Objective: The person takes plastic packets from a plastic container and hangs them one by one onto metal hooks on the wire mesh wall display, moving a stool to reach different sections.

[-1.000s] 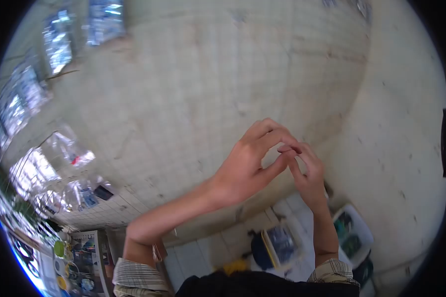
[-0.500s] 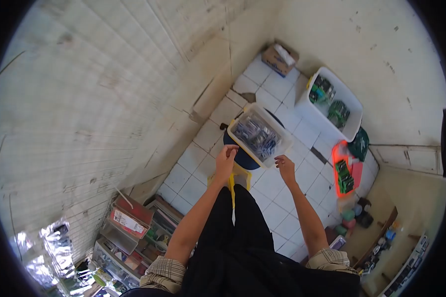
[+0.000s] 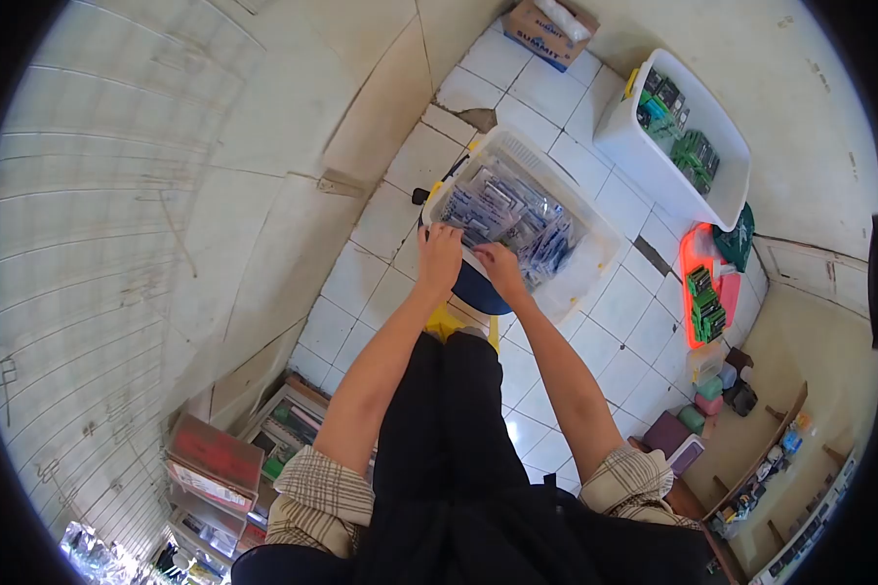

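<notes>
A whitish plastic tub (image 3: 595, 229) holds many small clear plastic packets (image 3: 522, 219) with dark and bluish contents. It sits tilted in view on a dark blue round seat or stool (image 3: 480, 291). My left hand (image 3: 440, 258) is at the tub's near left side, its fingers bent over the rim beside the packets. Just right of it, my right hand (image 3: 500, 270) reaches over the near edge with curled fingers among the packets. What either hand's fingertips hold is hidden or too small to make out.
A larger white bin (image 3: 737, 185) with green-and-black packs stands at the upper right. Nearby lies an orange tray (image 3: 691, 322) with similar packs. A cardboard box (image 3: 546, 37) sits in the far corner. Shelves (image 3: 288, 419) stand lower left; walls enclose the tiled floor (image 3: 541, 390).
Both hands have moved forward to the tub, and the right hand has come left, close to the left hand. The view has shifted, so the tub looks larger and nearer.
</notes>
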{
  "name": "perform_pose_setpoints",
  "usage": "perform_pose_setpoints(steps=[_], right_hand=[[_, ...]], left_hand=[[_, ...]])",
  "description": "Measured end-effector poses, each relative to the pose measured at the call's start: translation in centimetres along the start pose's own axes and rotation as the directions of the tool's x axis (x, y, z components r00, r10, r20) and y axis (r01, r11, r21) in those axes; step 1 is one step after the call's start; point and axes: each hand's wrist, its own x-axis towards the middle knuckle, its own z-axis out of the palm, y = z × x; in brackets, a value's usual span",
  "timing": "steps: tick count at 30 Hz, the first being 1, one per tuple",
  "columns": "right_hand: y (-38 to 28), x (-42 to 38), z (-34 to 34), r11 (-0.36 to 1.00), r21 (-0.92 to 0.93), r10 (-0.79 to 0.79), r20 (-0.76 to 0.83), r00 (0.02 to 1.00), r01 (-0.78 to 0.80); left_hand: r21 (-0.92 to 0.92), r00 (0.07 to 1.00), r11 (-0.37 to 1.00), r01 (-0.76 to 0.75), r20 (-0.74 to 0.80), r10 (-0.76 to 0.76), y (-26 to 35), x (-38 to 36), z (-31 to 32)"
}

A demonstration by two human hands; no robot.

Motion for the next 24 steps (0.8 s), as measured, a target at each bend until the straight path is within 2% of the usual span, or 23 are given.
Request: perform_pose_setpoints(steps=[2, 3, 5, 6, 7, 8, 9, 11, 12, 14, 15, 17, 18, 19, 20, 21, 22, 23, 24], right_hand=[[0.6, 0.8, 0.5, 0.999, 0.034, 0.002, 0.038, 0.999, -0.003], [0.7, 1.2, 0.7, 0.998, 0.066, 0.004, 0.075, 0.997, -0.009], [0.5, 1.7, 0.6, 0.999, 0.033, 0.004, 0.092, 0.996, -0.007], [0.2, 1.6, 0.2, 1.0, -0.015, 0.014, 0.127, 0.992, -0.012], [-0.2, 1.3, 0.0, 1.0, -0.014, 0.017, 0.117, 0.993, -0.015], [-0.9, 0.9, -0.1, 0.998, 0.02, 0.051, 0.022, 0.998, -0.052], [-1.6, 0.5, -0.3, 0.995, 0.056, 0.088, -0.069, 0.994, -0.084], [-3.3, -0.4, -1.4, 0.992, 0.11, 0.081, -0.14, 0.987, -0.066], [-4.3, -0.8, -2.1, 0.986, 0.165, 0.07, -0.207, 0.976, -0.036], [-6.7, -1.5, -4.2, 0.987, 0.161, 0.05, -0.212, 0.976, -0.015], [-8.3, -1.9, -5.4, 0.987, 0.16, 0.033, -0.216, 0.976, 0.002], [-12.0, -2.3, -8.6, 0.979, 0.202, 0.032, -0.172, 0.985, 0.003], [-14.1, -2.4, -10.4, 0.97, 0.243, 0.037, -0.123, 0.992, -0.006], [-16.1, -2.5, -12.2, 0.97, 0.241, 0.013, -0.13, 0.991, 0.019], [-18.1, -2.4, -14.1, 0.982, 0.163, -0.071, -0.128, 0.989, 0.092], [-20.0, -2.4, -16.0, 0.982, 0.084, -0.156, -0.12, 0.98, 0.167], [-21.8, -2.5, -17.9, 0.974, 0.037, -0.216, -0.123, 0.969, 0.222], [-23.7, -2.5, -19.9, 0.965, 0.035, -0.255, -0.125, 0.959, 0.261], [-25.7, -2.5, -22.0, 0.971, 0.043, -0.231, -0.076, 0.97, 0.234]], left_hand=[[0.234, 0.964, 0.966, -0.11, 0.261, 0.047, -1.2, 0.6, 1.2], [0.241, 0.964, 0.963, -0.117, 0.259, 0.052, -1.3, 0.9, 1.3], [0.214, 0.913, 0.977, -0.021, 0.402, -0.068, -1.1, 1.7, 1.1], [0.216, 0.914, 0.976, -0.031, 0.401, -0.06, -1.2, 1.5, 1.2], [0.123, 0.943, 0.991, -0.051, 0.334, 0.007, -1.4, 1.2, 1.3], [0.026, 0.963, 0.997, -0.078, 0.261, 0.069, -1.3, 0.9, 1.2], [0.02, 0.962, 0.996, -0.086, 0.263, 0.077, -0.7, 0.8, 0.5], [-0.147, 0.973, 0.975, -0.164, 0.14, 0.185, 0.6, 0.5, -1.6], [-0.148, 0.972, 0.975, -0.166, 0.139, 0.187, 0.9, 0.4, -2.4], [-0.356, 0.979, 0.924, -0.14, 0.093, 0.184, 1.8, 0.5, -4.4], [-0.353, 0.979, 0.924, -0.146, 0.084, 0.186, 2.8, 0.6, -6.3], [-0.393, 0.993, 0.918, -0.058, 0.07, 0.093, 5.5, 1.3, -11.0], [-0.387, 0.994, 0.92, -0.069, 0.053, 0.096, 6.6, 1.5, -13.2], [-0.498, 0.998, 0.865, 0.052, 0.044, -0.034, 7.7, 1.7, -15.5], [-0.604, 0.986, 0.781, 0.155, 0.045, -0.161, 8.7, 2.1, -17.9], [-0.601, 0.987, 0.788, 0.135, 0.012, -0.159, 9.5, 2.5, -20.4], [-0.649, 0.968, 0.735, 0.198, 0.014, -0.249, 10.1, 2.8, -23.2], [-0.695, 0.942, 0.673, 0.254, 0.02, -0.336, 10.7, 3.0, -26.0], [-0.694, 0.941, 0.683, 0.23, -0.02, -0.338, 11.3, 3.2, -28.6]])
